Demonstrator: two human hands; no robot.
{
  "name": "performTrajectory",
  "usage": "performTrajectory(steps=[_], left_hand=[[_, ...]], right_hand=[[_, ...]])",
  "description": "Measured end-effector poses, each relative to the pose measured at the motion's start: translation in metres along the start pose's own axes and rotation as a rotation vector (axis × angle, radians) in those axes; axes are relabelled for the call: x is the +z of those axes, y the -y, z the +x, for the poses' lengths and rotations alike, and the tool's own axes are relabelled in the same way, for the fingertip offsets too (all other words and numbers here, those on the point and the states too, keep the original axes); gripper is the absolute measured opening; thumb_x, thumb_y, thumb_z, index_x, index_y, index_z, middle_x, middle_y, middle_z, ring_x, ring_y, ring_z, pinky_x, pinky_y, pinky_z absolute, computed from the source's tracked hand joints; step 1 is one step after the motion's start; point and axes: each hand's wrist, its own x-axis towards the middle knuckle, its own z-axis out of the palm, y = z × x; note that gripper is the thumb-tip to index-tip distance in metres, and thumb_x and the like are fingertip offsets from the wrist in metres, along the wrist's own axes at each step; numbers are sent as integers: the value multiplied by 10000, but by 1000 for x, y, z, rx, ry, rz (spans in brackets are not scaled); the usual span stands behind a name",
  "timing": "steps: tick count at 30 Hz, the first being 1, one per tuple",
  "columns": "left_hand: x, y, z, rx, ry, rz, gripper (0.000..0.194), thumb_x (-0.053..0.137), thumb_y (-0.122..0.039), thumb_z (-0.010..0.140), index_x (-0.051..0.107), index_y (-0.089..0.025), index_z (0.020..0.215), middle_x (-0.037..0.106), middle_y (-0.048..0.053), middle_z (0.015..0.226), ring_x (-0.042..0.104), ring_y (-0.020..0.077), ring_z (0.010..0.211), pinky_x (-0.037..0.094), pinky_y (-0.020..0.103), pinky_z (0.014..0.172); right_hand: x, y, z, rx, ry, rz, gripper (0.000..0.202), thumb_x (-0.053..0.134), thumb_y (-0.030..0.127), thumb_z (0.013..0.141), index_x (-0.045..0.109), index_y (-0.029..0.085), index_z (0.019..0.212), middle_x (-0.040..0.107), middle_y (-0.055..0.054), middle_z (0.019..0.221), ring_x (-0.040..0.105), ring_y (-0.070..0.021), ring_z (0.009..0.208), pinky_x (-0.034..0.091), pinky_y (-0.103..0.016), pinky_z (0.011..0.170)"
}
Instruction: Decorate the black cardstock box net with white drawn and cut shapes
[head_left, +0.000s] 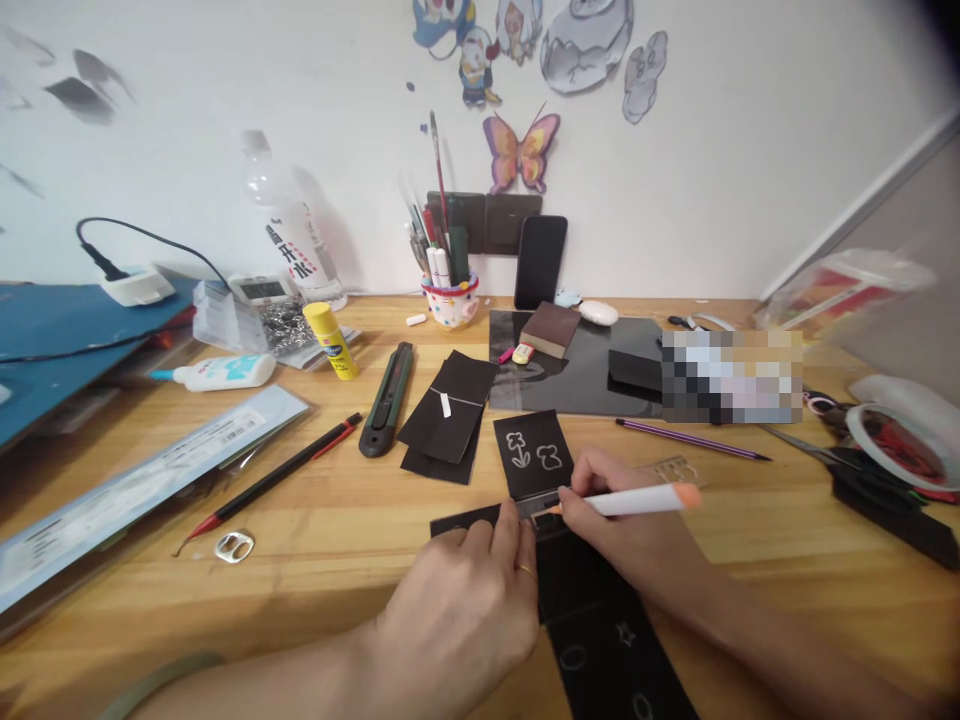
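Observation:
A cross-shaped black paper (581,580) lies before me, with pale flower outlines on its far panel and a star and ovals on its near one. My left hand (472,575) rests on its middle, fingers laid side by side and pressing down on what looks like a clear stencil ruler (675,468). A ring is on one finger. My right hand (611,515) is closed around a white marker (641,499) with an orange end, its tip low over the ruler beside my left fingertips. Both hands partly cover the ruler and paper.
Left are a green utility knife (386,400), black paper pieces (446,410), a glue stick (330,340), a red-black tool (274,475) and a pull tab (235,546). Right are a purple pencil (694,439) and scissors (847,460). Behind stand a pen cup (450,302) and phone (541,262).

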Motion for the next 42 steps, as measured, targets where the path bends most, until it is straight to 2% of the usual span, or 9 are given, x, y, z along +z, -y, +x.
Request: performTrajectory(steps=[6,13,20,24,30,37,39,42], left_hand=[[1,0,0,-3,-8,13,321,387,-53,774,572,-20,1035,655,191,946,595,179,560,455,257,391],[5,-3,1,-17,-63,29,267,419,-174,865,590,-18,998,651,209,945,584,177,537,416,252,356],[5,-4,0,-21,-84,26,230,440,-154,847,600,-24,950,656,198,903,585,187,528,412,257,341],[5,-5,0,-17,-78,42,248,425,-141,851,584,-6,987,653,206,906,588,186,540,417,255,350],[5,-5,0,0,-62,49,245,420,-125,847,591,-3,973,644,228,936,594,188,552,421,256,359],[6,-4,-1,19,-63,53,258,406,-97,835,569,1,1009,649,206,923,585,190,530,416,266,332],[6,-4,-1,21,-66,55,270,406,-96,835,555,14,1031,649,211,932,593,197,539,422,271,332],[6,-3,-1,26,-69,71,276,401,-113,849,551,19,1038,644,227,956,601,190,539,430,265,344]], right_hand=[[-3,5,3,-9,25,-41,209,493,177,743,351,222,596,359,75,512,337,-96,469,264,-222,427],[-6,9,6,-10,71,-73,201,480,178,743,347,222,599,373,73,512,354,-96,469,278,-222,431],[-7,13,8,-1,99,-111,197,486,135,688,343,222,583,390,71,489,349,-96,460,265,-225,419],[-8,16,11,-1,110,-113,193,486,115,666,352,222,577,387,68,482,343,-96,449,253,-234,412],[-10,15,15,-1,145,-101,182,483,116,669,366,216,573,385,72,486,363,-97,459,260,-231,426],[-1,13,15,-17,236,26,192,493,132,707,358,214,599,396,75,517,359,-92,492,266,-219,436],[-3,13,17,-14,218,82,184,505,142,722,379,213,608,435,72,536,393,-93,509,294,-219,460],[-16,10,21,10,83,172,184,520,168,749,405,214,613,473,68,552,439,-97,523,312,-224,480]])
